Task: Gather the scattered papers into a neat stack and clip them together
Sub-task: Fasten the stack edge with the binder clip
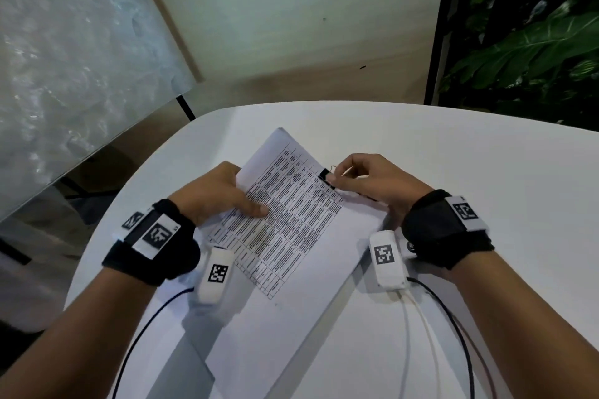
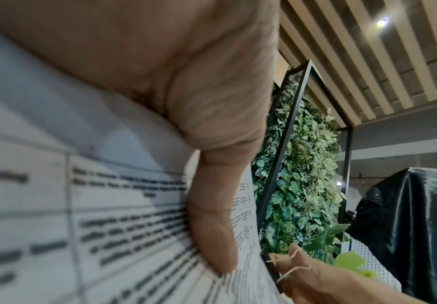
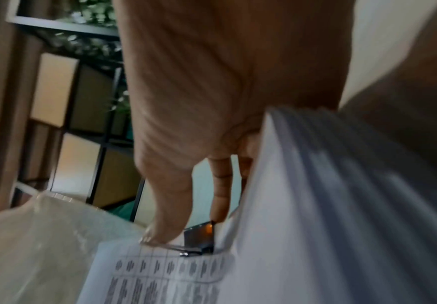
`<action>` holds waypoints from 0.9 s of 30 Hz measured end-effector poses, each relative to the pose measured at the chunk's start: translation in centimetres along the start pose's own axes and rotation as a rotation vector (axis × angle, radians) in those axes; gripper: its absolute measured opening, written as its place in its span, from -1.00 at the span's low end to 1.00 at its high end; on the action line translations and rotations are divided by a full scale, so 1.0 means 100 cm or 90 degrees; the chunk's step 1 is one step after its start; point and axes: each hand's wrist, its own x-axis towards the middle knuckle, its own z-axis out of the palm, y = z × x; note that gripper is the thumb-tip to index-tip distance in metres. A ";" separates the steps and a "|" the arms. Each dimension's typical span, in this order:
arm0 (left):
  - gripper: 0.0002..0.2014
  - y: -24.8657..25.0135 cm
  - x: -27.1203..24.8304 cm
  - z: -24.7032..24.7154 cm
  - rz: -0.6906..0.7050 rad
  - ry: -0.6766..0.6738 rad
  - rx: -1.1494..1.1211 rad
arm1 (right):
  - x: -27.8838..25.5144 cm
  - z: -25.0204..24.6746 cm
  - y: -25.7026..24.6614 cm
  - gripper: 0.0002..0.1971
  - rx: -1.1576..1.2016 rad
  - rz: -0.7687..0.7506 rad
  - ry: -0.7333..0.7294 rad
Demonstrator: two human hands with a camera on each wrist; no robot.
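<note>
A stack of papers (image 1: 291,236) with a printed table on top lies diagonally on the white table (image 1: 470,155). My left hand (image 1: 223,194) holds the stack's left edge, thumb pressed on the top sheet (image 2: 108,205) and fingers hidden beneath. My right hand (image 1: 356,172) pinches a black binder clip (image 1: 325,177) sitting on the stack's right edge. In the right wrist view the thumb presses the clip's (image 3: 199,236) wire handle down toward the top sheet (image 3: 173,271), with a finger behind the clip. The left wrist view shows my right hand (image 2: 316,277) at the stack's far edge.
The table's curved far edge (image 1: 291,105) runs just beyond the papers. Black and white cables (image 1: 447,317) trail from both wrists toward me. A plant wall in a black frame (image 1: 534,42) stands at the right, and a plastic-covered panel (image 1: 64,74) at the left.
</note>
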 end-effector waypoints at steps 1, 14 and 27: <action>-0.45 -0.002 -0.004 0.003 0.005 0.000 -0.017 | 0.000 0.002 0.000 -0.64 -0.037 -0.012 -0.002; -0.71 0.007 -0.038 0.028 0.065 0.156 -0.117 | -0.004 0.023 -0.024 -0.51 -0.310 -0.241 0.162; -0.69 0.003 -0.058 0.013 0.133 0.207 -0.231 | -0.022 -0.026 -0.035 -0.56 -0.017 -0.116 -0.037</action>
